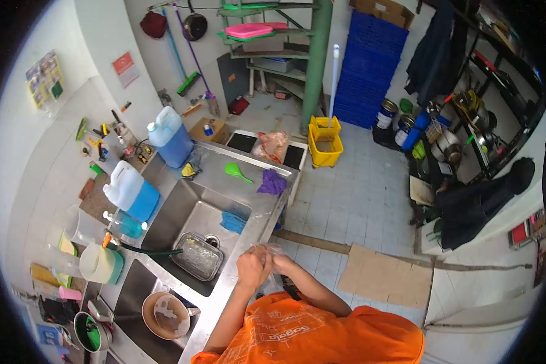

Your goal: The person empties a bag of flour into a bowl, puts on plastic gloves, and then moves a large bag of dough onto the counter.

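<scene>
My left hand [253, 267] and my right hand [278, 262] are together in front of my orange shirt, at the front edge of the sink counter. Both have their fingers closed on a thin, clear plastic bag [275, 283], partly hidden by the hands. Just beyond them is a steel sink [191, 209] holding a rectangular metal tray [198, 257] and a blue cloth [232, 222]. A purple cloth [272, 182] and a green spoon rest [237, 172] lie on the counter past the sink.
A second basin on the left holds a brown pan [166, 315]. Jugs of blue liquid [131, 192] line the counter's back, beside a green hose [145, 249]. On the floor stand a yellow mop bucket [325, 148] and a flat cardboard sheet [385, 276]. Shelves of pots line the right wall.
</scene>
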Tool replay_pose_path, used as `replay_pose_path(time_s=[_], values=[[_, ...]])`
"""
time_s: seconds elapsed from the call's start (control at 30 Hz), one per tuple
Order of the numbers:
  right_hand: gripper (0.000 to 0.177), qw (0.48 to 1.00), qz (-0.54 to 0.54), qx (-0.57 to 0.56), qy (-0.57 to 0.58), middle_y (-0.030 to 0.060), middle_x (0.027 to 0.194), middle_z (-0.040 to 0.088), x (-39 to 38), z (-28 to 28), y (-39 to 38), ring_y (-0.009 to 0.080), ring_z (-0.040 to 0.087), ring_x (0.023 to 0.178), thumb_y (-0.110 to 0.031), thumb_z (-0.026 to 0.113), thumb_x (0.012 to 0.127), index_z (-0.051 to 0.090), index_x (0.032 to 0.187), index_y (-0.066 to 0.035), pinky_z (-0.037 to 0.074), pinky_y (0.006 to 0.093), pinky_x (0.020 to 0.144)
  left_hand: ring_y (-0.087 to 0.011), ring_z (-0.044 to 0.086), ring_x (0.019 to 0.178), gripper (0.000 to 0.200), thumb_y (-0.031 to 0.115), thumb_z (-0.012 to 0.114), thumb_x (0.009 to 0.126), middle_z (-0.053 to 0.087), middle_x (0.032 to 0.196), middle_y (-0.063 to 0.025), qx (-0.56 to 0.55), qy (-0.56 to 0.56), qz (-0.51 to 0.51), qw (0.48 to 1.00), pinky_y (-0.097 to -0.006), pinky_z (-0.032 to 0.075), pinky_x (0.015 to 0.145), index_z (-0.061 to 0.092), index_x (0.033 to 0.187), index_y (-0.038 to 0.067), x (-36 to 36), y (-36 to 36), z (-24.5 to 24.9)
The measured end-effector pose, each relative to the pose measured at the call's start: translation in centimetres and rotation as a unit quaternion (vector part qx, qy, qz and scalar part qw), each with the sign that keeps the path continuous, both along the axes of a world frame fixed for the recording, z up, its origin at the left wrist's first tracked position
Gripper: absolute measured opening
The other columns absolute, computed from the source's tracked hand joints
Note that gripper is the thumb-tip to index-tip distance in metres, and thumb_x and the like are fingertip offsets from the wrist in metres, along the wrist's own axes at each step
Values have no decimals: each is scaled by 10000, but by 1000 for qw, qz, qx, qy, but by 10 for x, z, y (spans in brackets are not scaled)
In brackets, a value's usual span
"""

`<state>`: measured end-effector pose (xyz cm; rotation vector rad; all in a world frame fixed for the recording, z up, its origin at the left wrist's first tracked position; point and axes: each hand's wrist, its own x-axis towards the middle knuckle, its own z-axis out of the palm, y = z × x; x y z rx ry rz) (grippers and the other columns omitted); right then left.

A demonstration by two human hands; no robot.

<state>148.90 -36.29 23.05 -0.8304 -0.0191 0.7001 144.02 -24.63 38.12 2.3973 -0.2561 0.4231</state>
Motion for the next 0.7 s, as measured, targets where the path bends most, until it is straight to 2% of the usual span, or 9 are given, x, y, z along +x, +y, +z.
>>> replay_pose_path(time_s=[0.07, 0.17, 0.23, 0.33, 0.4, 0.47, 0.5, 0.63, 0.7], values=[[332, 1000, 6, 5, 18, 83, 1159, 631, -6, 28, -12, 195, 604, 1090, -98, 600, 981, 580, 1293, 13, 507, 325, 960, -404, 637, 664, 138, 179, 679, 864, 633, 734, -192, -8, -17, -2, 1000, -484, 510, 584, 645, 854, 46, -5, -2, -7], [369, 993, 58, 57, -84, 150, 1243, 622, -7, 60, -29, 234, 606, 1147, -99, 614, 975, 560, 1320, 20, 507, 327, 988, -367, 633, 624, 138, 195, 692, 869, 631, 726, -163, 3, -52, -8, 999, -460, 514, 535, 650, 864, 63, -24, -10, -17], [457, 995, 79, 24, 46, 171, 1391, 573, 1, 91, -31, 284, 598, 1228, -108, 598, 979, 500, 1416, -16, 475, 385, 1068, -305, 627, 591, 113, 181, 699, 872, 629, 722, -130, 62, -111, -20, 992, -418, 509, 480, 653, 858, 78, -39, -15, -16], [462, 984, 33, 86, 153, 192, 1415, 557, -5, 138, -22, 302, 568, 1275, -138, 577, 995, 477, 1430, -17, 457, 397, 1089, -300, 630, 595, 110, 182, 699, 869, 629, 728, -120, 63, -133, -77, 986, -421, 513, 475, 652, 855, 84, -41, -19, -17], [438, 985, 33, 66, 154, 189, 1386, 580, -13, 120, -17, 288, 574, 1261, -165, 551, 1013, 477, 1418, -15, 456, 396, 1089, -310, 627, 597, 112, 167, 703, 861, 629, 740, -119, 54, -125, -38, 990, -422, 513, 487, 643, 833, 77, -33, -17, -12], [367, 992, -57, 79, 77, 171, 1346, 608, -19, 74, -14, 273, 598, 1214, -167, 540, 1020, 534, 1352, -9, 472, 383, 1068, -320, 623, 598, 117, 152, 706, 852, 630, 752, -118, 44, -114, 10, 992, -424, 513, 498, 634, 811, 70, -22, -13, 0], [319, 993, -110, -25, 39, 147, 1303, 630, -27, 81, -12, 247, 614, 1173, -172, 559, 1012, 582, 1284, -6, 487, 370, 1046, -318, 625, 604, 119, 150, 701, 851, 625, 741, -116, 20, -126, -7, 992, -423, 515, 503, 631, 798, 70, -16, -10, -1], [294, 996, -34, -73, -35, 90, 1246, 627, -30, 79, -29, 176, 603, 1132, -185, 520, 1044, 575, 1281, -20, 502, 305, 973, -313, 644, 635, 145, 176, 673, 859, 626, 724, -129, 42, -108, -13, 993, -426, 530, 532, 631, 780, 61, -25, -19, 14], [303, 991, -50, -126, 17, 85, 1242, 627, -44, 81, -34, 176, 603, 1117, -220, 531, 1041, 584, 1271, -31, 497, 305, 960, -328, 658, 661, 174, 206, 646, 875, 634, 724, -159, 49, -47, -19, 998, -439, 538, 549, 639, 804, 47, -25, -28, 13]])
